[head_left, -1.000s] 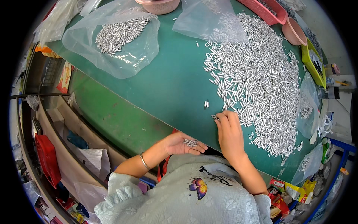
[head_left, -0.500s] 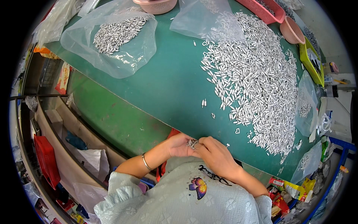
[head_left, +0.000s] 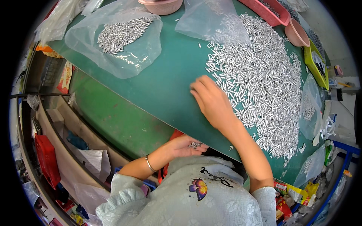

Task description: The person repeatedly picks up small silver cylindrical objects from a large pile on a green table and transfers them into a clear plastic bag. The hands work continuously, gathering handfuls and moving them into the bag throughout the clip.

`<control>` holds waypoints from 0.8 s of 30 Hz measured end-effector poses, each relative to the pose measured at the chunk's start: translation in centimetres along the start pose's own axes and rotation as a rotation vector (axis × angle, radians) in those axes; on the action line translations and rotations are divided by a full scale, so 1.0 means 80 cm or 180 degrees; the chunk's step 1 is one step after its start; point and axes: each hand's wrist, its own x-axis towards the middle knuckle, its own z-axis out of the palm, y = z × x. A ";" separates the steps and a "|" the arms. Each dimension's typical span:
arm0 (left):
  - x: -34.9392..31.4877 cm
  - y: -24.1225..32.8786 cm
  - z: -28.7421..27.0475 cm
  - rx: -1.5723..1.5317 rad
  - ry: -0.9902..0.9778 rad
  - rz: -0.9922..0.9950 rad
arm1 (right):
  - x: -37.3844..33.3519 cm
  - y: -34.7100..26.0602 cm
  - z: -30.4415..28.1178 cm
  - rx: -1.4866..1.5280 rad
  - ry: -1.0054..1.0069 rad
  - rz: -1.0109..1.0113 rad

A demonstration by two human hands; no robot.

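My left hand (head_left: 181, 147) lies palm up at the table's near edge, its fingers loosely curled. A few small silver metal parts (head_left: 195, 145) rest in it. Reaching out over the green table (head_left: 169, 90), my right hand (head_left: 213, 103) has its fingers bent together at the left side of the big pile of silver parts (head_left: 264, 86). Its fingertips are slightly blurred, and whatever they may pinch is hidden. The pile's pieces are mostly small and spindle-shaped, with a few hooked or heart-shaped ones at its left fringe.
A clear plastic bag (head_left: 145, 56) with a heap of silver parts lies at the far left. Another bag (head_left: 196, 22) overlaps the pile. Pink basins (head_left: 296, 33) and a yellow-green tray (head_left: 315, 66) line the far right edge. Shelving with a red basket (head_left: 47, 160) stands at left.
My right hand has left my left hand and moved away over the table to the pile's left side. My left hand has stayed nearly in place, now uncovered.
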 end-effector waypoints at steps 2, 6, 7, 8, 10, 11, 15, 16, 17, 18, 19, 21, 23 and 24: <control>-0.001 0.000 0.001 0.0120 0.0144 0.0070 | 0.020 0.012 0.008 -0.0077 -0.0276 -0.0228; -0.010 -0.001 -0.005 0.0081 -0.0042 0.0227 | 0.005 0.014 -0.018 -0.0020 -0.0168 -0.0210; -0.009 -0.003 -0.011 -0.0011 -0.0218 0.0275 | -0.007 0.009 -0.026 -0.0020 -0.0163 -0.0015; -0.007 -0.005 -0.021 -0.0018 -0.0449 0.0279 | -0.019 0.003 -0.034 -0.0031 -0.0160 0.0175; -0.001 -0.005 -0.034 -0.0004 -0.0890 0.0249 | -0.037 -0.007 -0.035 -0.0247 -0.0225 0.0347; 0.000 -0.004 -0.032 0.0016 -0.0884 0.0159 | -0.043 -0.006 -0.032 -0.0300 -0.0334 0.0333; -0.008 0.007 -0.002 0.0081 -0.0512 -0.0149 | -0.064 -0.008 -0.028 -0.0164 -0.0742 0.0241; -0.011 0.007 0.004 0.0085 -0.0344 -0.0216 | -0.072 -0.014 -0.030 -0.0036 -0.0837 0.0176; -0.011 0.007 0.004 -0.0080 -0.0466 -0.0182 | -0.080 -0.020 -0.034 0.0080 -0.0931 0.0109; -0.013 0.004 0.003 -0.0246 -0.0588 -0.0147 | -0.088 -0.031 -0.038 0.0103 -0.1095 0.0150; -0.012 0.002 0.003 -0.0404 -0.0722 -0.0128 | -0.098 -0.040 -0.040 0.0242 -0.1257 0.0152; -0.010 -0.006 0.002 -0.1254 -0.1064 -0.0084 | -0.112 -0.057 -0.042 0.0545 -0.1563 0.0166; -0.009 -0.005 0.002 -0.1398 -0.1204 -0.0066 | -0.114 -0.054 -0.042 0.0572 -0.1212 -0.0042; -0.009 0.000 0.005 -0.1112 -0.1182 -0.0092 | -0.110 -0.045 -0.046 0.0432 -0.0849 -0.0069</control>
